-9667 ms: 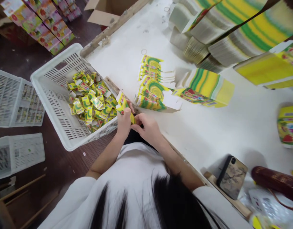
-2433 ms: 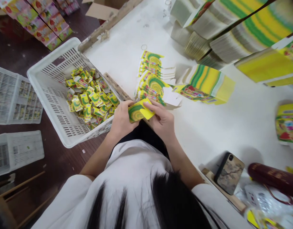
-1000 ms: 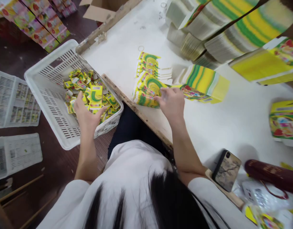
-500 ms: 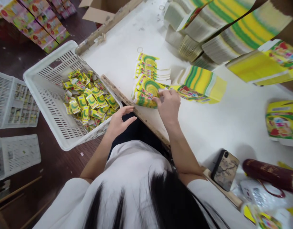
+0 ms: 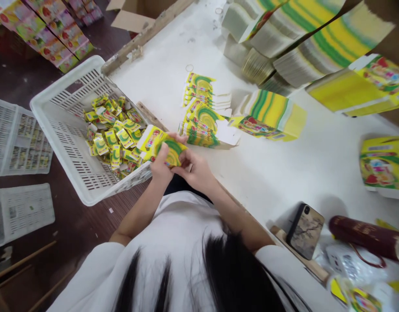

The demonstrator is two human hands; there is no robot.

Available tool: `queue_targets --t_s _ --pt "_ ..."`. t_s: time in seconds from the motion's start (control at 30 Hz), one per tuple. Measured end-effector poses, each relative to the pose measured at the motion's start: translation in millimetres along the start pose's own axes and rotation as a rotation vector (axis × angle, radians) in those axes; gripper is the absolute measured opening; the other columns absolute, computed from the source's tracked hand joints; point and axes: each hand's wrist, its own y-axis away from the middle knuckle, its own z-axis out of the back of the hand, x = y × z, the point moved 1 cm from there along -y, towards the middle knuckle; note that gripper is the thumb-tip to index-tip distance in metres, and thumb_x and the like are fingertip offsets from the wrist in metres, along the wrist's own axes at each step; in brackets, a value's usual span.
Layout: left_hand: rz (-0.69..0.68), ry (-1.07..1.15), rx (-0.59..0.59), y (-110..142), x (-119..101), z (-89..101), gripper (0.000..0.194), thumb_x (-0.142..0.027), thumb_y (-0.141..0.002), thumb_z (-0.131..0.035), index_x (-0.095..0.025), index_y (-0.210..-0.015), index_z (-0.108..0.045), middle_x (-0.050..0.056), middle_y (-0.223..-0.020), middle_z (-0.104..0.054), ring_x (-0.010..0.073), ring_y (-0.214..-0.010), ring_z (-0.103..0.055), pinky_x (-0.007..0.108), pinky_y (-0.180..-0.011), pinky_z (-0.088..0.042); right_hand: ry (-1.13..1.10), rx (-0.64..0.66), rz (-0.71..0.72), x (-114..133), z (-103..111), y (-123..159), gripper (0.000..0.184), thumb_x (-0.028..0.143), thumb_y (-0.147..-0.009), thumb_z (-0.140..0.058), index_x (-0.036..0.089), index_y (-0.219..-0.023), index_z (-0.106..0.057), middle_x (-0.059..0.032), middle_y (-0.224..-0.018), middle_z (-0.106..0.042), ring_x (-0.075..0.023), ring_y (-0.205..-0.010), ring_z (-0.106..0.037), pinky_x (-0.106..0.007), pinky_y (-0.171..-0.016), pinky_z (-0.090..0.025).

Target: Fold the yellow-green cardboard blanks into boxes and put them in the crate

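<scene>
Carton [image 5: 173, 149] is being gripped mid-length by left hand [image 5: 162, 167], at one end by right hand [image 5: 199, 171], long axis slanting toward basket [image 5: 69, 138].

Soft light falls on my hands [image 5: 199, 172] and bright table [image 5: 267, 173]; the left floor [image 5: 85, 227] is dim, far-right stacks [image 5: 336, 39] blurred.

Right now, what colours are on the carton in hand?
The carton is mostly yellow with green swirls and some red print, best seen in the head view.
</scene>
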Motion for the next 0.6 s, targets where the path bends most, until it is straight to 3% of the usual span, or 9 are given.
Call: queue_targets --t_s 0.07,0.17,0.3,0.4,0.47,0.6 --pt "-0.05 0.082 -0.105 -4.2 -7.5 -2.4 0.045 -0.07 -0.085 -0.048 -0.026 -0.086 -0.049 0.001 -0.073 -0.053 0.0166 -0.072 -0.062 0.034 -0.073 -0.057 -0.021 0.0 0.036 2.5 -10.5 4.0 0.026 0.041 -0.082 -0.07 0.022 -0.082 -0.052 0.0018 -0.078 -0.058 -0.0137 -0.069 -0.055 -0.029 -0.066 -0.049" --pt "-0.091 0.119 -0.17 -9.0 -8.6 -0.4 0.044 -0.065 -0.086 -0.052 -0.025 -0.077 -0.04 -0.004 -0.065 -0.038 0.0109 -0.054 -0.048 0.028 -0.06 -0.052 0.017 -0.002 0.06 4.5 -13.4 4.4 0.026 0.042 -0.083 -0.071 0.022 -0.087 -0.055 -0.0009 -0.085 -0.062 -0.0158 -0.077 -0.057 -0.031 -0.073 -0.051" --pt "0.006 0.072 -0.181 -8.4 1.4 1.0 0.055 -0.079 -0.088 -0.036 -0.025 -0.085 -0.051 -0.001 -0.068 -0.047 0.0134 -0.061 -0.057 0.03 -0.063 -0.056 0.015 0.011 -0.007 -0.5 -6.6 0.8 0.039 0.05 -0.075 -0.078 0.023 -0.086 -0.053 0.0008 -0.082 -0.062 -0.0156 -0.074 -0.057 -0.03 -0.07 -0.051" --pt "0.084 0.165 -0.167 -7.8 2.3 -2.1 0.088 -0.093 -0.078 -0.008 -0.024 -0.094 -0.06 0.003 -0.066 -0.053 0.0193 -0.07 -0.065 0.034 -0.065 -0.057 0.043 0.04 -0.021 -3.7 -2.9 -0.2 0.037 0.047 -0.077 -0.076 0.023 -0.082 -0.049 0.0039 -0.073 -0.058 -0.0143 -0.066 -0.054 -0.029 -0.065 -0.048" --pt "0.102 0.213 -0.183 -9.3 -1.1 -3.3 0.102 -0.096 -0.068 0.006 -0.024 -0.093 -0.061 0.002 -0.061 -0.051 0.0195 -0.064 -0.063 0.034 -0.06 -0.055 0.129 0.09 0.009 -3.0 -3.7 0.5 0.028 0.04 -0.083 -0.071 0.023 -0.084 -0.049 0.0033 -0.073 -0.058 -0.0148 -0.066 -0.055 -0.028 -0.065 -0.046" --pt "0.097 0.263 -0.232 -12.5 -5.9 -0.7 0.091 -0.096 -0.072 -0.003 -0.022 -0.078 -0.056 -0.002 -0.057 -0.045 0.011 -0.045 -0.044 0.029 -0.047 -0.045 0.339 0.171 0.109 0.6 -12.4 2.0 0.015 0.026 -0.092 -0.059 0.023 -0.083 -0.049 -0.0006 -0.079 -0.06 -0.0169 -0.073 -0.055 -0.028 -0.068 -0.043"
